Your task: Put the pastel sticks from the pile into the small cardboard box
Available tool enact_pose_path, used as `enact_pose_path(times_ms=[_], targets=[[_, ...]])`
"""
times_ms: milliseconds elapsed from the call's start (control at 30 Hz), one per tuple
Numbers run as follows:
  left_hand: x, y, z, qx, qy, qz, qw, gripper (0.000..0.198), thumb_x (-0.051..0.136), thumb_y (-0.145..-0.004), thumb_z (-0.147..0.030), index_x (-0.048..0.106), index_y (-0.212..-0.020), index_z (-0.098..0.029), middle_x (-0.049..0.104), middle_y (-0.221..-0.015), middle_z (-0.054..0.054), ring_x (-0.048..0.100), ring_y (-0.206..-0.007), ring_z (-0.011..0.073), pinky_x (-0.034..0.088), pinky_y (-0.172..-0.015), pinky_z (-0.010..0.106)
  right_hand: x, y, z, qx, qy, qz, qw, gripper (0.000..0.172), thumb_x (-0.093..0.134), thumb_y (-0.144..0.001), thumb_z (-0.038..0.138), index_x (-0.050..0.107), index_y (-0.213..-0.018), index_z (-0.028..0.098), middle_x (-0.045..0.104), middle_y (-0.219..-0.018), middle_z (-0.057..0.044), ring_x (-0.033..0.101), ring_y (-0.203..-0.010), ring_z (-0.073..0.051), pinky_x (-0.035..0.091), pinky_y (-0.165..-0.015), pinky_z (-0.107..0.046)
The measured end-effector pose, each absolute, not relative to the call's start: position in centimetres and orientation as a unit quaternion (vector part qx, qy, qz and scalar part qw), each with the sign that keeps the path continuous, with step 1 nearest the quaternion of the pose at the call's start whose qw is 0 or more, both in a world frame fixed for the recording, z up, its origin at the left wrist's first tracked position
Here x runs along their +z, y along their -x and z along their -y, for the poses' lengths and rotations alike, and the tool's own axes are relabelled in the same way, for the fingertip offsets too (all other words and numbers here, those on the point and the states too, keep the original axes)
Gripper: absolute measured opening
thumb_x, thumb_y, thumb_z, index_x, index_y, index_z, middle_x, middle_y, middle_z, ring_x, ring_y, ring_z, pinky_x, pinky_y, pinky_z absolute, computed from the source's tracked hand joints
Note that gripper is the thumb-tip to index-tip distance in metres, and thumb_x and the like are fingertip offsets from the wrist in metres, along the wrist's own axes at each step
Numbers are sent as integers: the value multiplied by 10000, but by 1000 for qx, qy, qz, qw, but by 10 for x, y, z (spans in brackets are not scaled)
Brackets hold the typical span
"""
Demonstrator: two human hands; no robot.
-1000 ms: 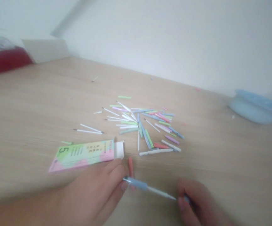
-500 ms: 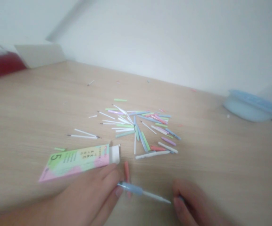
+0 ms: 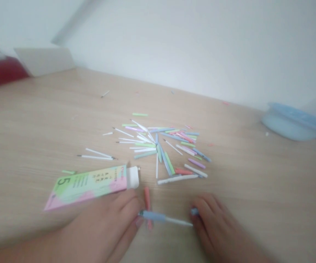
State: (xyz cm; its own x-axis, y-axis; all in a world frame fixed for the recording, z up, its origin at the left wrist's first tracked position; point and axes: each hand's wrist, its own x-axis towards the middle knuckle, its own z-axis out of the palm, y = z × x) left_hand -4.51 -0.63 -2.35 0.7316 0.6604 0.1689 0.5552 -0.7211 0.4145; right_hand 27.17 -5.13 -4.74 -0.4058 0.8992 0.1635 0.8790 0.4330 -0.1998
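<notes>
Low in the frame's centre my left hand (image 3: 111,226) pinches the thick end of the blue pen (image 3: 158,217), my right hand (image 3: 218,230) its thin end, apparently mid-assembly through the blur, so the next move calls for a straight, steady push.

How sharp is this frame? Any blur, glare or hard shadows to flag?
Head view: soft throughout; the left hand, right hand and the blue pen between them are smeared at the bottom edge; print on the pastel box is unreadable bar a large 5; light is flat, no glare, shadows faint; the white wall washed out.
</notes>
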Motion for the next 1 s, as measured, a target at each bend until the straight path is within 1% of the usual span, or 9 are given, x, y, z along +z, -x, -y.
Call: enact_pose_path(times_ms=[100,233,333,433,500,600,700,867,1000], targets=[[-27,44,6,124,-928,-331,121,277,437,-1036,-195,588,-1265,-235,731,-1152,50,727,-1016,222,609,-920,365,-60,-274,46,7,540,832,128,191,483,-1052,227,589,-1211,240,699,-1176,-113,688,-1093,-296,612,-943,-518],[-33,42,7,88,-931,-346,82,312,448,-1037,-211,617,-1298,-219,725,-1206,85,716,-1047,288,620,-895,453,-63,-278,45,1,553,820,148,447,478,-1066,263,408,-1506,221,551,-1510,-160,568,-1383,-292,566,-1100,-504],[-35,42,8,66,-926,-360,92,329,466,-1031,-228,613,-1325,-218,721,-1202,86,711,-1048,296,623,-877,465,-58,-278,45,38,557,814,160,507,477,-1069,280,338,-1556,264,481,-1597,-131,493,-1467,-277,501,-1181,-527],[-34,41,9,63,-926,-361,92,331,494,-1018,-230,616,-1326,-221,722,-1195,82,711,-1030,293,625,-857,453,-49,-272,42,74,545,818,169,517,478,-1064,266,339,-1561,297,443,-1635,-100,420,-1521,-278,411,-1241,-572],[-33,41,9,67,-926,-360,89,341,517,-1007,-225,611,-1335,-222,723,-1195,77,710,-1026,285,620,-872,444,-41,-265,32,94,532,824,170,515,473,-1066,250,352,-1564,291,427,-1646,-97,396,-1533,-267,395,-1253,-537],[-32,41,9,71,-924,-363,92,368,530,-1003,-208,592,-1365,-225,724,-1177,68,705,-1035,270,605,-906,420,-27,-251,3,88,524,829,172,414,489,-1067,270,478,-1481,256,560,-1516,-117,511,-1426,-274,446,-1190,-495],[-30,40,8,70,-919,-369,117,364,519,-1009,-200,590,-1366,-224,723,-1144,62,702,-1029,258,594,-914,400,-17,-232,-35,80,539,826,141,235,532,-1045,298,637,-1235,211,695,-1255,-118,635,-1200,-285,501,-1067,-473],[-28,41,7,60,-910,-380,151,363,492,-1015,-218,594,-1363,-225,710,-1155,76,688,-1032,284,590,-912,452,-9,-208,-85,44,587,808,7,223,551,-1024,377,660,-1066,187,731,-1108,-142,692,-1025,-294,524,-886,-396],[-29,42,8,54,-901,-390,183,335,472,-1032,-252,596,-1341,-225,693,-1164,79,671,-1043,284,590,-899,451,-6,-212,-110,34,597,800,-38,194,543,-996,336,670,-1016,190,757,-1072,-147,719,-905,-295,509,-754,-374]])
